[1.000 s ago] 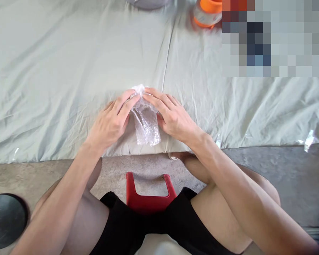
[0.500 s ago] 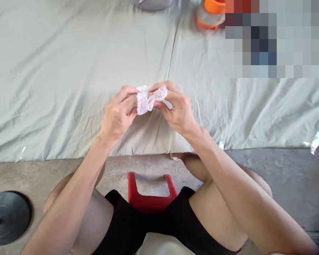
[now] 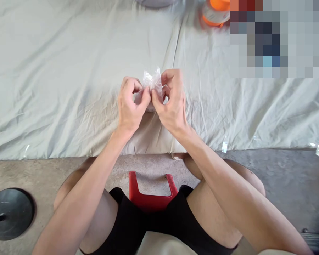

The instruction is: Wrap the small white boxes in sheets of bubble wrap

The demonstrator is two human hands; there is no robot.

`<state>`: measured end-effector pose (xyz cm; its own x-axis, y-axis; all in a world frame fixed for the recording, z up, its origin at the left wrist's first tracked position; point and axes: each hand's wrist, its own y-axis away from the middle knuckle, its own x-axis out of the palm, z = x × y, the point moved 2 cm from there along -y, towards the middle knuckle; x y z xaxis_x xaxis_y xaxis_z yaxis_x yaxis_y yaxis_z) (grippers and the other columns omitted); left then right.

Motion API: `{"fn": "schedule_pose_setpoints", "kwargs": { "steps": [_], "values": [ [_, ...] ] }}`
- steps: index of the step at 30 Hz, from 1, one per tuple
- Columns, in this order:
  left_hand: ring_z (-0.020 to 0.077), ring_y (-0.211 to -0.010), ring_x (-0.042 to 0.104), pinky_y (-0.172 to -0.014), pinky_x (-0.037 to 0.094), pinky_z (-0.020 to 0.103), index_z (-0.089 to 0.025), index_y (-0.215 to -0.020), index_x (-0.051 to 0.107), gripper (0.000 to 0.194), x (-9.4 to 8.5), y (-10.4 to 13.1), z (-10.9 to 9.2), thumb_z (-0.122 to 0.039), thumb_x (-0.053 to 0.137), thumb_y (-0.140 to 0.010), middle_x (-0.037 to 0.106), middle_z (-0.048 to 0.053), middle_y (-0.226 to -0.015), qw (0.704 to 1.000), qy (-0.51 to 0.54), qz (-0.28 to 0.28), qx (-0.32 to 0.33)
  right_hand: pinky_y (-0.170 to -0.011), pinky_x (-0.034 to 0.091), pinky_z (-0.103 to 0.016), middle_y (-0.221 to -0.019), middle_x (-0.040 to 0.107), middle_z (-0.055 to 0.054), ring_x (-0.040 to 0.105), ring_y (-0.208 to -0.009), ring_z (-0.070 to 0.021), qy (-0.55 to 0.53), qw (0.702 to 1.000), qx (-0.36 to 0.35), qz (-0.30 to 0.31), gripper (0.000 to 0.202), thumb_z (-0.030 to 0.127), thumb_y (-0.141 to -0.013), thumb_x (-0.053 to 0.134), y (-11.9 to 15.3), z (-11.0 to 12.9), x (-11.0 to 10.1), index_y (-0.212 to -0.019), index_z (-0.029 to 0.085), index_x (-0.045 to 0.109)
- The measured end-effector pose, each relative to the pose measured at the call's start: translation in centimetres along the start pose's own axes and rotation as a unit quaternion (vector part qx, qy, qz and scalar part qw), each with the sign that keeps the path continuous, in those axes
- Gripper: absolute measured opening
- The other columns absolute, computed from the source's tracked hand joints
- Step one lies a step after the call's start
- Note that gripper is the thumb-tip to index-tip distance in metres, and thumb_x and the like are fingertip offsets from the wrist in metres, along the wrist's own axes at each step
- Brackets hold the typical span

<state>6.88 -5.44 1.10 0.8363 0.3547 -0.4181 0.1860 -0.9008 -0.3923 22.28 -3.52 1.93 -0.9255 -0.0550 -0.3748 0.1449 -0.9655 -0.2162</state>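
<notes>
A crinkled piece of clear bubble wrap (image 3: 152, 80) is held up between my two hands, over the near part of the grey cloth (image 3: 82, 71). My left hand (image 3: 131, 101) pinches it from the left with thumb and curled fingers. From the right, my right hand (image 3: 172, 97) grips it the same way, and the two thumb tips nearly meet at its middle. The lower part of the wrap is partly hidden behind the thumbs. Whether anything is inside it, I cannot tell.
At the far edge stand an orange-lidded jar (image 3: 216, 14) and a grey rounded object (image 3: 156, 3), cut off by the frame. A red plastic stool (image 3: 152, 202) is under me. A round black base (image 3: 12, 214) stands on the concrete floor at left.
My hands have turned and drawn closer together, thumbs now facing me. The bubble wrap, bunched low before, now stands up with its top edge pointing away.
</notes>
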Motion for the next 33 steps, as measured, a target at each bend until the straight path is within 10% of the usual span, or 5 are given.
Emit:
{"fn": "schedule_pose_setpoints", "kwargs": {
  "steps": [6, 16, 26, 33],
  "values": [
    [0.0246, -0.118, 0.074, -0.098, 0.067, 0.048, -0.037, -0.117, 0.056, 0.011, 1.4, 0.3, -1.2, -0.047, 0.057, -0.121, 0.07, 0.006, -0.127, 0.998, 0.029, -0.055, -0.017, -0.104, 0.064, -0.057, -0.116, 0.074, -0.006, 0.072, -0.11, -0.0338, 0.015, 1.0, -0.003, -0.002, 0.019, 0.054, -0.115, 0.058, 0.0, 0.4, -0.1, -0.117, 0.036, 0.065],
    [0.0345, -0.135, 0.074, -0.123, 0.056, 0.06, -0.032, -0.123, 0.077, 0.06, 1.3, 1.5, 0.6, -0.082, 0.045, -0.116, 0.071, 0.011, -0.148, 1.0, 0.014, -0.024, -0.005, -0.119, 0.058, -0.055, -0.165, 0.066, -0.008, 0.075, -0.123, -0.0313, 0.035, 0.995, -0.07, 0.058, 0.039, 0.052, -0.123, 0.043, 0.9, 0.1, -0.4, -0.129, 0.033, 0.077],
    [0.031, -0.108, 0.067, -0.111, 0.051, 0.056, -0.032, -0.104, 0.06, 0.061, 1.7, 2.6, 0.4, -0.083, 0.029, -0.116, 0.07, 0.008, -0.109, 1.0, -0.002, 0.014, 0.001, -0.116, 0.056, -0.056, -0.119, 0.074, -0.01, 0.069, -0.113, -0.0327, 0.088, 0.982, -0.121, 0.116, 0.055, 0.061, -0.122, 0.018, 0.1, -2.6, 0.3, -0.116, 0.033, 0.065],
    [0.0415, -0.172, 0.039, -0.133, 0.041, 0.066, -0.033, -0.12, 0.068, 0.05, 0.9, 2.1, 0.7, -0.08, 0.051, -0.113, 0.067, 0.013, -0.154, 0.997, 0.04, 0.063, -0.03, -0.123, 0.053, -0.058, -0.131, 0.07, -0.011, 0.065, -0.126, -0.0338, 0.11, 0.985, -0.094, 0.09, 0.051, 0.062, -0.123, 0.024, 0.3, -3.2, 0.6, -0.116, 0.034, 0.067]
  ]
}}
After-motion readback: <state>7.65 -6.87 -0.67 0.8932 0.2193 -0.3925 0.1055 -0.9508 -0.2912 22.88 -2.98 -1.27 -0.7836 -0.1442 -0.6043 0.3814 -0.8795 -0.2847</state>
